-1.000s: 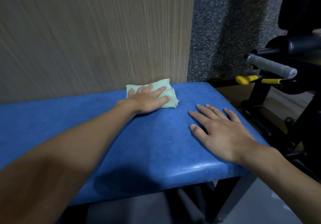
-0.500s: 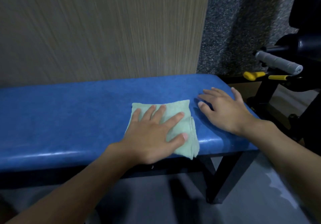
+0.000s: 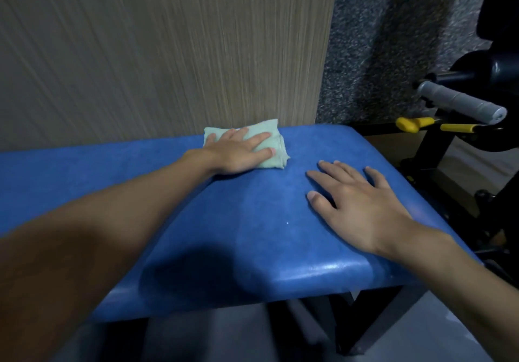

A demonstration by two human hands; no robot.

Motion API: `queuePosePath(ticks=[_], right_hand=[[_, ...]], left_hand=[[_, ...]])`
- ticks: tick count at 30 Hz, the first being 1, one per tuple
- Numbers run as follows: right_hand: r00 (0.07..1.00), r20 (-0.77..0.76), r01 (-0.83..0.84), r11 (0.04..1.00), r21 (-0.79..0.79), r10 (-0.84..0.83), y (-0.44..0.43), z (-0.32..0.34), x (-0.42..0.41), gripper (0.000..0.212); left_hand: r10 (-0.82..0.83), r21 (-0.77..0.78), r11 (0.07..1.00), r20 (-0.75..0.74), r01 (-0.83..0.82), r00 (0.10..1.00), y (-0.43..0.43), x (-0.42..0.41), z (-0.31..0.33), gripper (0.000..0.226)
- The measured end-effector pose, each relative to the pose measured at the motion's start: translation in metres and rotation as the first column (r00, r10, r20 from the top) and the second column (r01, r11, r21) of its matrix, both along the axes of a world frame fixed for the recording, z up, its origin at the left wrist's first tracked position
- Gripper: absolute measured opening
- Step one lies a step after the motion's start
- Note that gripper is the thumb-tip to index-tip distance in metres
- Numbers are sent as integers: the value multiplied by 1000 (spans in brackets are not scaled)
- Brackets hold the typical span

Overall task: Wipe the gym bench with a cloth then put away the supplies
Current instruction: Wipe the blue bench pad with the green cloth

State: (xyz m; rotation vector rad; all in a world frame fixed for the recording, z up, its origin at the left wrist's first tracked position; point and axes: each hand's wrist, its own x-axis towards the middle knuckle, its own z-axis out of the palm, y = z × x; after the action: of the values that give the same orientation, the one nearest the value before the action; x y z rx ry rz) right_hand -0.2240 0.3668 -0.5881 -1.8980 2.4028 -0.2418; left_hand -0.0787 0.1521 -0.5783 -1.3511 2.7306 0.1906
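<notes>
A blue padded gym bench (image 3: 252,221) runs across the view, its right end near me. A folded pale green cloth (image 3: 273,144) lies at the bench's far edge, against the wall. My left hand (image 3: 238,151) presses flat on the cloth with straight fingers. My right hand (image 3: 356,204) rests flat on the bare pad near the bench's right end, fingers spread, holding nothing.
A wood-grain wall panel (image 3: 168,52) stands right behind the bench, with grey textured wall (image 3: 393,38) beside it. Black gym equipment with a grey handle (image 3: 463,103) and yellow levers (image 3: 412,124) sits to the right. Black bench legs (image 3: 373,314) stand on grey floor.
My left hand has pushed the cloth from the bench's near edge back to the far edge by the wall. My right hand stays flat on the pad.
</notes>
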Motion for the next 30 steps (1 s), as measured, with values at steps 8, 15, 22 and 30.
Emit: queuePosePath(ticks=[8,15,22,30], right_hand=[[1000,7,7,1000,-4,-7,0,1,0,55],[1000,27,1,1000,-8,0,2,2,1,55],[998,58,6,1000,-26,-5,6,4,3,54],[1000,-24,15,998,-54,-16,6,11,10,49]], left_hand=[[21,5,1000,-12,-21,1000,1,1,1,67],[-55,-21,998,5,55,998,85,41,-6,64],[-90,-30,995,43,91,995,158,78,-6,64],[-25,-32,999,38,27,999,166,78,-6,70]])
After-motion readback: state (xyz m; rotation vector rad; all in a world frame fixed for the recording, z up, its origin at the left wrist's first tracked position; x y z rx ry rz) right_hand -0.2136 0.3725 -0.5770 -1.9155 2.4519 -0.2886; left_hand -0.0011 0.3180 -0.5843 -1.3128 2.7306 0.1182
